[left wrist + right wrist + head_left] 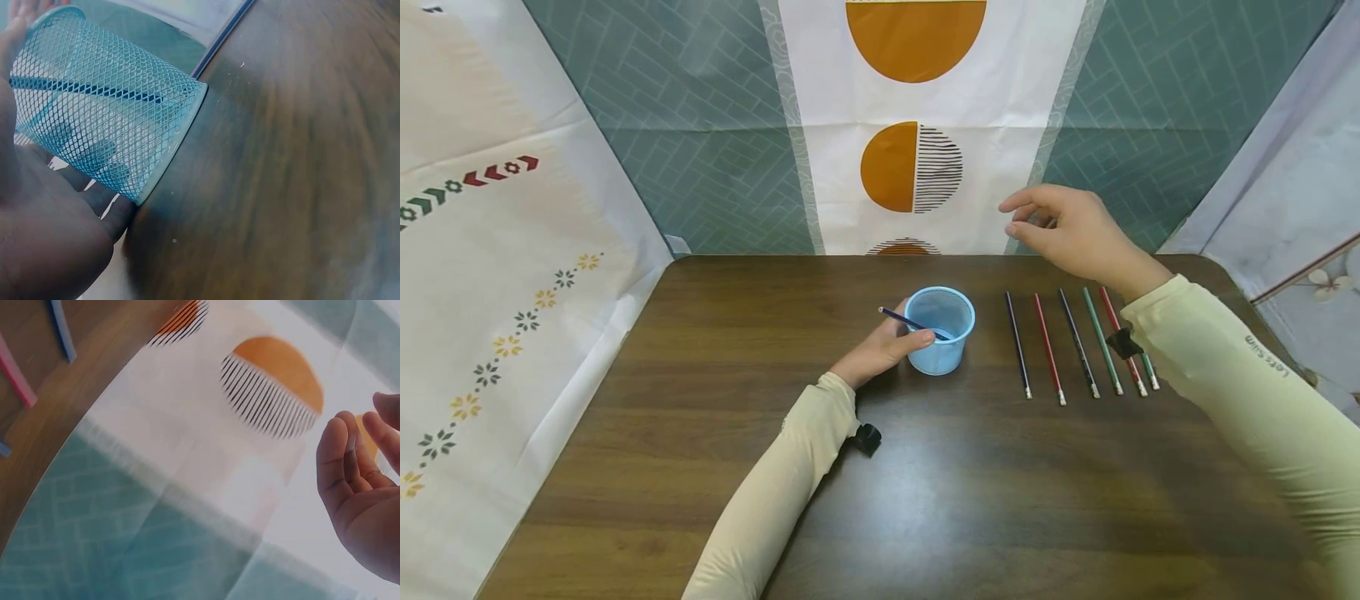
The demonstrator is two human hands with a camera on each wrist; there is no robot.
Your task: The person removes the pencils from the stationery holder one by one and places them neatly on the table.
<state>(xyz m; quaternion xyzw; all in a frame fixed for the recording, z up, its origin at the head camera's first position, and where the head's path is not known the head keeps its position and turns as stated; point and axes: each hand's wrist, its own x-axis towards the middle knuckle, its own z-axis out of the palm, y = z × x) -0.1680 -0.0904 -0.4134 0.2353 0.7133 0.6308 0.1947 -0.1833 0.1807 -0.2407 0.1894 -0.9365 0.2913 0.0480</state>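
Note:
My left hand (880,348) grips a light blue mesh pencil cup (937,360) on the table, thumb over its rim and fingers around the far side. One dark blue pencil (892,315) leans inside the cup, its end sticking out past the rim to the left. In the left wrist view, that pencil shows through the mesh (125,119), with fingers (115,215) around the wall. My right hand (1071,232) is raised above the table's back edge, fingers loosely bent and holding nothing. Below it and to its left lies a dark pencil (1018,343).
Several more pencils lie in a row to the right of the cup, including a red pencil (1049,348), a black pencil (1078,342) and a green pencil (1102,340). My right forearm partly covers the rightmost ones. A patterned cloth (917,100) hangs behind the wooden table (700,400).

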